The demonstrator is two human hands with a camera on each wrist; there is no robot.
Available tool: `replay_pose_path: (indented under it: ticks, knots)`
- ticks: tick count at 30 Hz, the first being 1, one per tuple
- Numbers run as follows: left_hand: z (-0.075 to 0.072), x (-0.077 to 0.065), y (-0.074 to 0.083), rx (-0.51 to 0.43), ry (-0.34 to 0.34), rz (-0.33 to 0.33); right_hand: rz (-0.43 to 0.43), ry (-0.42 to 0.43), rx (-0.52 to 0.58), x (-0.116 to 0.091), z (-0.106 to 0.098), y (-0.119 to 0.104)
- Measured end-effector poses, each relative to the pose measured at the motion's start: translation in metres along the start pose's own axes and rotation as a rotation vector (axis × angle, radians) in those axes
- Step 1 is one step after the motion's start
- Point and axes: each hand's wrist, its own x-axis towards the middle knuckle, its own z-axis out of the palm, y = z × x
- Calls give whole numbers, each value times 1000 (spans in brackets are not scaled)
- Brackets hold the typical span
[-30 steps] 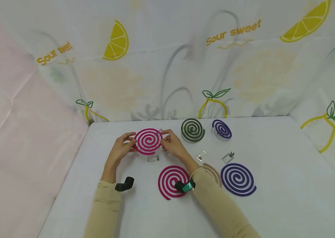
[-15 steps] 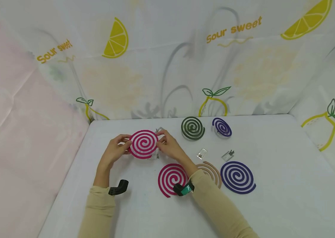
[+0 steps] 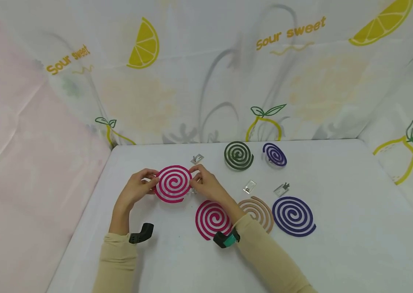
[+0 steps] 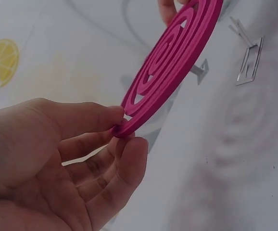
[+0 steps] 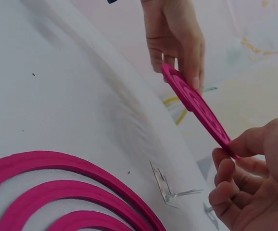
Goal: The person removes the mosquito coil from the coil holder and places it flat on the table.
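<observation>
Left hand point(image 3: 138, 189): nearly closed at the tips, thumb and fingers pinching the near rim of the raised pink coil point(image 3: 174, 183). The coil is held tilted above the table point(image 3: 166, 252), between the hands. It appears light and stiff; no sag is visible. The thin spiral strip, with open gaps and a free outer end at its lower edge, is judged brittle under twisting. The surface looks matt, so slipping seems unlikely. Recommended hold: opposite sides of the outer rim, light even pressure, clear of the free end. Beyond it lies a metal stand point(image 3: 197, 158). Right hand point(image 3: 207, 185): thumb and fingertips pinching the opposite rim, remaining fingers curled. Further right, a second pink coil point(image 3: 214, 218) lies flat.
</observation>
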Motion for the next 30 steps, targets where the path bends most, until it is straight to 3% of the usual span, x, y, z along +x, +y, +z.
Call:
replay_pose_path:
  ticks: [18, 30]
  knots:
    - [-2, -12, -4, 83, -57, -17, 13, -76, -5, -18, 8, -1]
    - [4, -12, -12, 81, -108, 34, -2, -28, -64, -26, 12, 6]
